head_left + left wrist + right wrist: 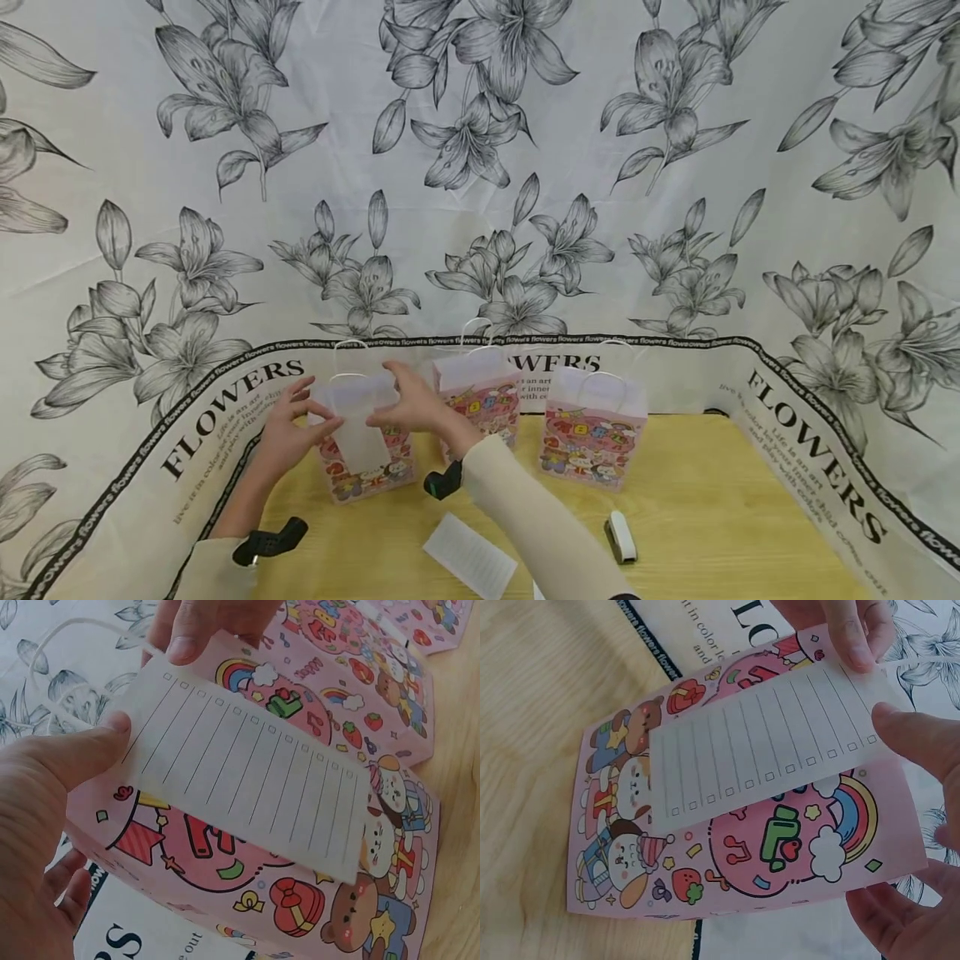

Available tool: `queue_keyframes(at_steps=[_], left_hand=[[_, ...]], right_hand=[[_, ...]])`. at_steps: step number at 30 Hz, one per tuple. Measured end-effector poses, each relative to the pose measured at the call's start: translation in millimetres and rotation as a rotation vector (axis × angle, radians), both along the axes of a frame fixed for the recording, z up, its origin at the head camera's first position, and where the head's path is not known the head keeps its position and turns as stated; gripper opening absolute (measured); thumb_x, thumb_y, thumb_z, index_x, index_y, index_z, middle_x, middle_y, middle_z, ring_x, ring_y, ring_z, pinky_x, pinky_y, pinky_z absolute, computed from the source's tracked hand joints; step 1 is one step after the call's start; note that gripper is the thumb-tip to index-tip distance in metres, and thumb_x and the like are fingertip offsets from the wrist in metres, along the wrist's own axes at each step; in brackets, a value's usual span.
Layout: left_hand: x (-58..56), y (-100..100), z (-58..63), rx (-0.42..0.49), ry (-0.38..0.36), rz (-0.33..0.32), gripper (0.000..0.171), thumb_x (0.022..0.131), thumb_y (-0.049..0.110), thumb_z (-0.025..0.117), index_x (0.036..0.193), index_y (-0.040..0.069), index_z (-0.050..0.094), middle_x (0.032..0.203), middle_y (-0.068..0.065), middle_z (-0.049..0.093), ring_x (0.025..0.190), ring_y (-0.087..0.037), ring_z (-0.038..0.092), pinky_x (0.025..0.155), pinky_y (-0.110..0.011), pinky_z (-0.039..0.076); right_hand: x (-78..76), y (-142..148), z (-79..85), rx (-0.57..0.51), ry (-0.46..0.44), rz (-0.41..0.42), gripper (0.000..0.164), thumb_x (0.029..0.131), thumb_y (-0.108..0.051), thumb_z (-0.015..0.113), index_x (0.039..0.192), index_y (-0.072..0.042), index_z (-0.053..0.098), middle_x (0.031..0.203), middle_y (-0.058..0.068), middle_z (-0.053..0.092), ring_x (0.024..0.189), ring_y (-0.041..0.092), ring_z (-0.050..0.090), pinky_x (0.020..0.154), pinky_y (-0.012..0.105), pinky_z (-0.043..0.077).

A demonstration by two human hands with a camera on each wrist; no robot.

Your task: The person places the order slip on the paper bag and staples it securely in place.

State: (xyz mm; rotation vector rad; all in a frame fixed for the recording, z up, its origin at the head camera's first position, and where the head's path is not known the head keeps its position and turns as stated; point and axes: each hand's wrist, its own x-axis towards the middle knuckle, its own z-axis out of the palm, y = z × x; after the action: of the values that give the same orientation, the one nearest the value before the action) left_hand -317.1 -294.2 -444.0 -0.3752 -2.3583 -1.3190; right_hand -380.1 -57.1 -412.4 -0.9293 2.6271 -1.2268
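On the table at the left stands a pink cartoon-printed paper gift bag (347, 490). A white lined checklist sheet (240, 772) lies against its front, with small checkboxes along one side. The left hand (288, 429) holds one upper corner of the sheet, its thumb on the paper. At the other upper corner the right hand (416, 404) has its thumb pressed on the sheet, and its other fingers reach round the bag's side and are partly hidden. The bag's white handle (45, 660) rises above the hands.
Two more pink gift bags (487, 417) (592, 450) stand to the right along the back. Another lined sheet (471, 557) lies near the table's front, partly beside the right sleeve. A white-and-black stapler (621, 537) lies further right. Flower-printed cloth (480, 208) hangs behind.
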Motion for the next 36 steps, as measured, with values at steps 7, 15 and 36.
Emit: queue_keyframes(at_steps=[7, 15, 36], left_hand=[[-4.8, -3, -6.2, -0.008, 0.017, 0.013, 0.013, 0.083, 0.021, 0.080, 0.080, 0.010, 0.073, 0.146, -0.020, 0.037, 0.129, -0.046, 0.034, 0.091, -0.064, 0.038], [-4.4, 3, -17.1, 0.053, 0.071, 0.103, 0.013, 0.081, 0.015, 0.081, 0.081, 0.006, 0.072, 0.144, -0.019, 0.035, 0.117, -0.040, 0.047, 0.086, -0.059, 0.046], [-4.9, -3, -20.8, 0.148, -0.226, 0.086, 0.090, 0.083, 0.024, 0.080, 0.151, 0.005, 0.025, 0.140, -0.023, 0.039, 0.113, -0.039, 0.053, 0.077, -0.032, 0.054]], right_hand=[[-5.3, -7, -2.5, 0.039, 0.002, -0.017, 0.092, 0.080, -0.038, 0.080, 0.153, -0.017, 0.028, 0.152, 0.008, 0.031, 0.126, 0.025, 0.047, 0.089, 0.036, 0.049], [-9.3, -9, -7.9, 0.061, 0.024, -0.043, 0.082, 0.081, -0.036, 0.080, 0.148, -0.016, 0.037, 0.145, 0.011, 0.036, 0.116, 0.021, 0.052, 0.078, 0.030, 0.050], [-14.7, -13, -25.4, -0.091, 0.017, -0.056, 0.053, 0.084, -0.019, 0.078, 0.132, -0.008, 0.057, 0.098, 0.002, 0.060, 0.079, 0.011, 0.057, 0.064, 0.026, 0.049]])
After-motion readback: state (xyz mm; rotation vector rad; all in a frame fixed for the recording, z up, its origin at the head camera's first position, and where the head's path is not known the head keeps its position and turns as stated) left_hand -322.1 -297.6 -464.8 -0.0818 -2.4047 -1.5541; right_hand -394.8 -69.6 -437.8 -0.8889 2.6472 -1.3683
